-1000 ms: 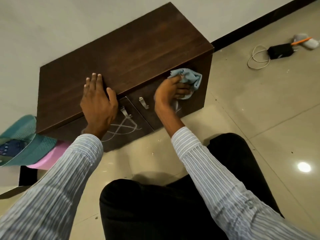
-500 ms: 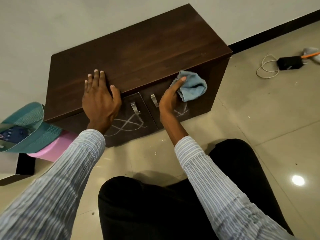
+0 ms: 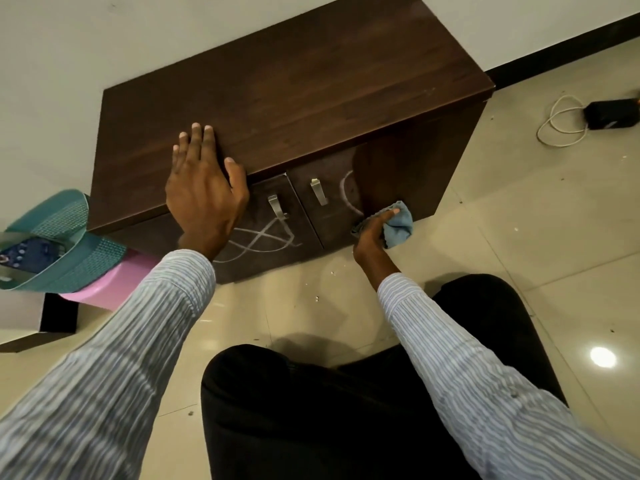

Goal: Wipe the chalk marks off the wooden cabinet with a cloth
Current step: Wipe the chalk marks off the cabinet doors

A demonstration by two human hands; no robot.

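Note:
A low dark wooden cabinet [image 3: 294, 84] stands against the wall with two front doors and metal handles. White chalk loops [image 3: 258, 239] cross the left door, and a curved chalk mark [image 3: 346, 195] shows on the right door. My left hand [image 3: 204, 188] rests flat on the cabinet's top front edge, fingers straight. My right hand [image 3: 372, 233] holds a light blue cloth [image 3: 400, 225] against the bottom right corner of the right door, near the floor.
A teal mesh basket [image 3: 65, 247] and a pink object [image 3: 104, 289] sit left of the cabinet. A black adapter [image 3: 611, 114] with a white cable [image 3: 557, 123] lies on the tiled floor at right. My dark-trousered knees [image 3: 329, 410] fill the foreground.
My right hand has swept the cloth down the right door from its upper edge to its bottom corner. The left hand stays on the cabinet top.

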